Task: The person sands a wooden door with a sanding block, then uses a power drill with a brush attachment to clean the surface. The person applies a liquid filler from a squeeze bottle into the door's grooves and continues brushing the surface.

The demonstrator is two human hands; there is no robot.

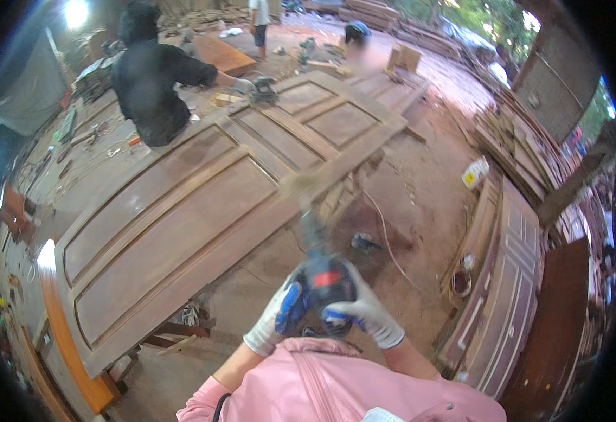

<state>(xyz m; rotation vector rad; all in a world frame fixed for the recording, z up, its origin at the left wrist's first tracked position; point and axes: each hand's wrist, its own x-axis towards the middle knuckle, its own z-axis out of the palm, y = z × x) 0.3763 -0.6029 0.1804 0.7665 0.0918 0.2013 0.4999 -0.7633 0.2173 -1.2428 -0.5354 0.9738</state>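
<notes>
Both my hands, in white gloves with blue palms, are wrapped round a dark handheld straight grinder (324,271) with a red patch. My left hand (280,315) grips its left side and my right hand (366,301) its right side near the rear end. The grinder points away from me. Its round head (301,186) is blurred and is at the near edge of a large panelled wooden door (181,235); I cannot tell whether it touches. The door lies flat, raised on supports.
Across the door a person in dark clothes (150,84) holds a power sander (264,91) on it. Another person crouches beyond (361,53). A cable (390,243) and a dark tool (366,243) lie on the floor. Door panels (508,281) lean at right; a white jug (475,172) stands near.
</notes>
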